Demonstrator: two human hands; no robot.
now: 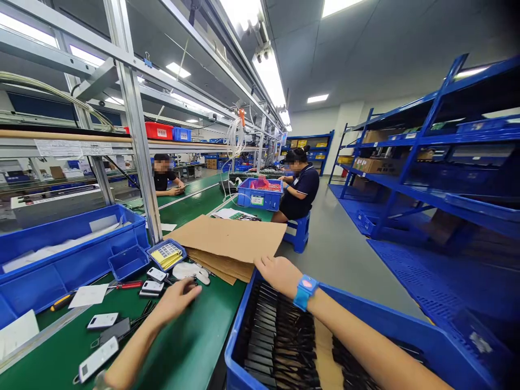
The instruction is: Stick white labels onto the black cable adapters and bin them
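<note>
My right hand point(280, 277), with a blue band on its wrist, has its fingers closed on the near edge of the top brown cardboard sheet point(231, 238). More sheets lie beneath it on the green bench. Below my right arm stands a blue bin point(235, 346) with rows of black cabled parts point(260, 330) and a cardboard divider. My left hand point(176, 300) hovers over the bench, thumb and fingers apart, holding nothing visible. Near it are a white glove point(190, 272) and several white-faced devices point(152, 288).
A small blue tray point(167, 254) holds yellow-backed labels. Screwdrivers, including a red-handled one point(130, 285), lie beside blue bins point(73, 254) on the left. A metal post point(138, 119) rises from the bench. A seated person point(303, 184) works beyond; blue shelving point(426, 141) stands right.
</note>
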